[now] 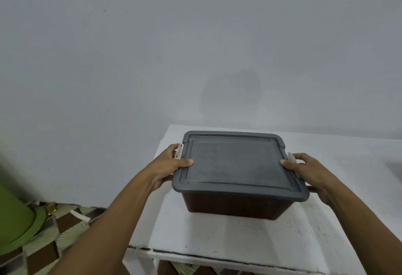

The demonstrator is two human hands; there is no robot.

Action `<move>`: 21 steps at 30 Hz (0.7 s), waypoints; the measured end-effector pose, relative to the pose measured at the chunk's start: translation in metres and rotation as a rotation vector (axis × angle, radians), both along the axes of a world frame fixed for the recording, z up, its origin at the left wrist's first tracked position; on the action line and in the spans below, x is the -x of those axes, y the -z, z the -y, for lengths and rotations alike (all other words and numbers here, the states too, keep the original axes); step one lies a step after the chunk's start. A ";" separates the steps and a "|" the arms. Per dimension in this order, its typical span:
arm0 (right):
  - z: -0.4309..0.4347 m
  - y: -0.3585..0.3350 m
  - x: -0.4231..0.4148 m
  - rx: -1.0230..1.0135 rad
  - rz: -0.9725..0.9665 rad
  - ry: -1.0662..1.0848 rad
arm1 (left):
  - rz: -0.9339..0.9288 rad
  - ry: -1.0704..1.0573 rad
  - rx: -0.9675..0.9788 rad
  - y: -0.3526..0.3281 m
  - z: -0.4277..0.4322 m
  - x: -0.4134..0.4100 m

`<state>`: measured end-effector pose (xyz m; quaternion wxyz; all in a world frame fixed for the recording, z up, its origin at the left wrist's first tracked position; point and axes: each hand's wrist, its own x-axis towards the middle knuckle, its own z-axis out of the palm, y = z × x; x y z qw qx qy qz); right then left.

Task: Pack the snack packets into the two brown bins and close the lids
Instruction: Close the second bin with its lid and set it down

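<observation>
Holding a closed brown bin (235, 205) by both ends over a white table (217, 231).

Gripping the left end with the left hand (171, 166): thumb laid flat on the grey lid (237, 161), fingers curled round the rim beside a cream latch (178, 150). Gripping the right end with the right hand (309, 170) the same way, thumb on the lid's edge, fingers wrapped behind the other cream latch (292, 157). Lid seated flat across the whole bin, hiding whatever lies inside. Bin set toward the back of the table, near the plain grey wall (195, 46); resting on the top or raised just clear of it, cannot tell. Off to the left, past the table's edge, a blurred green object (15, 216) standing on a brown-and-cream patterned floor (65, 227).
</observation>
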<state>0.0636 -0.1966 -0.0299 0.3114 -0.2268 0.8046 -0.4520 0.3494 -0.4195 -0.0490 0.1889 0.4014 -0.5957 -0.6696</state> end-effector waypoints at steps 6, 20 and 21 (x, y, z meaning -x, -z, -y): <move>-0.005 0.009 -0.011 0.013 -0.041 0.075 | -0.045 -0.072 0.050 0.008 -0.011 -0.001; -0.005 0.006 -0.020 0.046 -0.071 0.081 | 0.254 0.001 0.524 -0.015 -0.027 0.002; -0.005 0.006 -0.020 0.059 -0.065 0.083 | 0.211 -0.018 0.460 -0.015 -0.025 0.004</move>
